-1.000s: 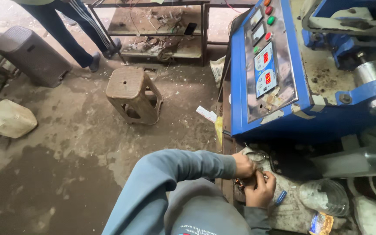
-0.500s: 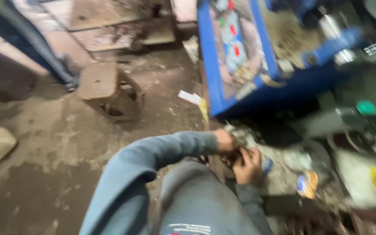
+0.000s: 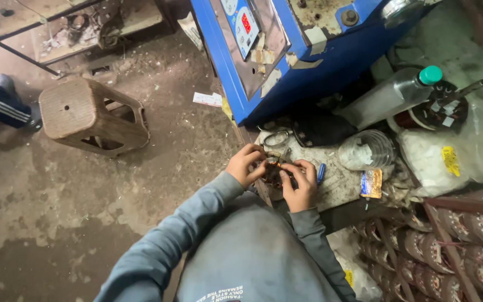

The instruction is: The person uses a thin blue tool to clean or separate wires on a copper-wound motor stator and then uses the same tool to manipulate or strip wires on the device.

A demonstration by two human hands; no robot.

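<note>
Both hands meet over a small dark wound part [image 3: 274,170], round and coil-like, which sits at the near edge of a cluttered workbench [image 3: 339,184] just below the blue machine [image 3: 286,67]. The left hand [image 3: 245,165] curls around the part's left side, fingers bent over its top. The right hand [image 3: 302,184] presses in from the right, its fingers closed against the part; how firmly either one grips I cannot tell. A blue pen-like tool [image 3: 320,173] lies just beside the right hand. Farther right on the bench lie a clear plastic jar [image 3: 367,150] on its side, a clear bottle with a green cap [image 3: 392,96], and an orange sachet [image 3: 371,183]. On the dusty floor to the left stands 1 brown plastic stool [image 3: 90,114].
</note>
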